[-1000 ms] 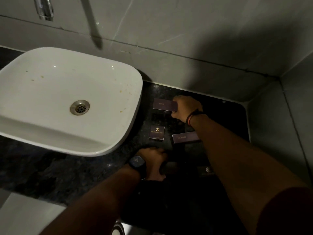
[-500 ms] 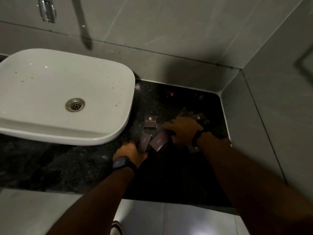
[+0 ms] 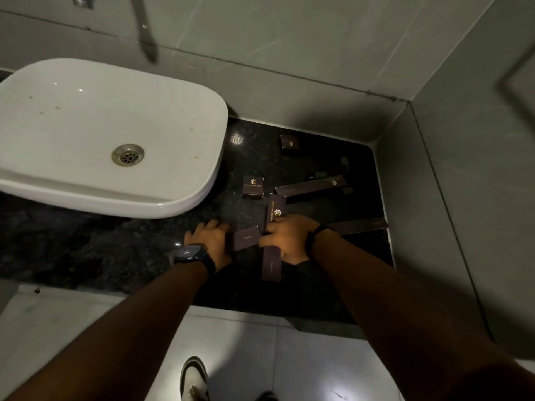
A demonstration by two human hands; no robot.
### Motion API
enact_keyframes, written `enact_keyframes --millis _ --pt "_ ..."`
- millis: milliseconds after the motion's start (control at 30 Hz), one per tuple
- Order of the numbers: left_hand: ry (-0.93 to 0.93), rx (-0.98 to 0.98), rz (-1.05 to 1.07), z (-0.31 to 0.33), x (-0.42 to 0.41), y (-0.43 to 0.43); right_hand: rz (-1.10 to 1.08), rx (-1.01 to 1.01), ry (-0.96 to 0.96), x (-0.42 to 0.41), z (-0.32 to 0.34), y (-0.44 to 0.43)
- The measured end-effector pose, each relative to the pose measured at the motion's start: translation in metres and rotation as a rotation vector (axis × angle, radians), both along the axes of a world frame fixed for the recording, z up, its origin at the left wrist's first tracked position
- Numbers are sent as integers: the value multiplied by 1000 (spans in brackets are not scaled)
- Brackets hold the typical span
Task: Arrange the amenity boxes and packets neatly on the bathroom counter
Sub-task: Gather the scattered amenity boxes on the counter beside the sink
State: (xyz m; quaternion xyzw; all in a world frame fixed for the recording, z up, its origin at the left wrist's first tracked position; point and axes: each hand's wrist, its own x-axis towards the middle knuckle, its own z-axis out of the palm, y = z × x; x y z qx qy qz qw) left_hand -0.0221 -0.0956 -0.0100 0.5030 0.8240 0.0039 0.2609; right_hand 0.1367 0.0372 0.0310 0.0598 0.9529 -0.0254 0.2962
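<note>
Several dark purple amenity boxes lie scattered on the black granite counter (image 3: pixel 254 287). My left hand (image 3: pixel 212 240) grips the left end of a short box (image 3: pixel 246 238). My right hand (image 3: pixel 289 238) presses on a long upright box (image 3: pixel 273 215) that runs under the palm toward the front edge. A small square box (image 3: pixel 252 186) sits just behind them. Another small box (image 3: pixel 289 143) lies near the back wall. A long box (image 3: pixel 311 186) lies crosswise at the right, and one more long box (image 3: pixel 360 225) pokes out beyond my right wrist.
A white vessel basin (image 3: pixel 115 195) fills the counter's left side, its rim close to the boxes. Grey tiled walls (image 3: pixel 434 198) close in the back and right. The counter's front edge drops to a pale floor, where my shoe (image 3: pixel 192 377) shows.
The boxes have been pulled apart from a tight cluster. My left hand has taken the short box and my right hand has shifted onto the long upright box. The view moved closer.
</note>
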Motion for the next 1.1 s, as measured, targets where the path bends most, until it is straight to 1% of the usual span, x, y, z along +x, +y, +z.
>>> enact_keyframes --millis 100,167,233,267,300,367,433,500,567,600,733,867,933,1000,1100 --pt "49 -13 -100 1 5 -6 -5 16 26 13 3 -11" --pt "91 -10 -223 0 10 -11 -86 23 131 21 2 -17" --pt "132 21 -324 -1 16 -19 -263 24 272 26 -3 -21" --pt "143 54 -320 0 19 -22 -403 15 321 26 -6 -23" --pt "157 107 -268 1 24 -27 -559 4 349 25 -8 -26" --pt "214 224 -21 4 33 -33 -832 -17 341 22 -15 -33" --pt "214 242 294 8 42 -35 -977 -39 314 21 -23 -41" --pt "84 166 499 9 52 -34 -1063 -85 319 21 -31 -49" --pt "-39 137 551 5 61 -31 -1127 -150 325 20 -36 -56" --pt "-68 138 548 3 65 -30 -1151 -181 325 19 -37 -59" --pt "-101 131 526 -1 70 -29 -1199 -243 318 20 -40 -76" --pt "-142 118 515 1 68 -35 -1163 -237 308 24 -40 -85" --pt "-102 115 505 4 68 -36 -1161 -226 284 25 -39 -84" --pt "-4 151 480 10 69 -32 -1189 -191 302 25 -35 -79" --pt "62 249 403 19 68 -18 -1292 -109 464 25 -25 -63"
